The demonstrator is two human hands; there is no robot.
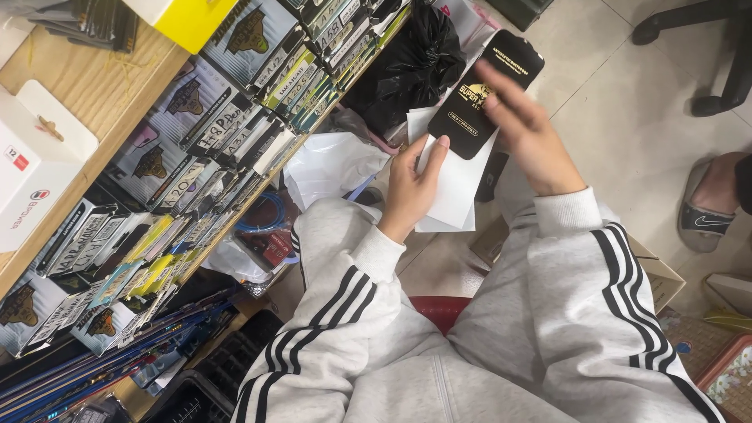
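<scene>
Black flat card [486,92], long with round corners and gold marks on it, sits up in the air between two hands, above the lap of a person in a grey top with black stripes. The right hand [531,141] lies over the right side of the card, with its fingers stretched out long and flat across the front. I cannot tell if the thumb grips from behind. The left hand [411,188] is lower down. Its fingers curl shut around a white paper sleeve [454,184], and its thumb tip touches the bottom edge of the black card. The bottom end of the card lies over the top of the white sleeve.

To the left, a wooden shelf [86,94] holds many flat packs [235,117] stood in rows, one just beside the next. A white box [35,168] rests on top of the shelf. A black plastic bag [415,63] sits behind the hands, near the floor. A red stool [440,309] peeks out between the knees. Far to the right, another person's foot in a sandal [709,207] rests on the pale floor, well apart from the hands.
</scene>
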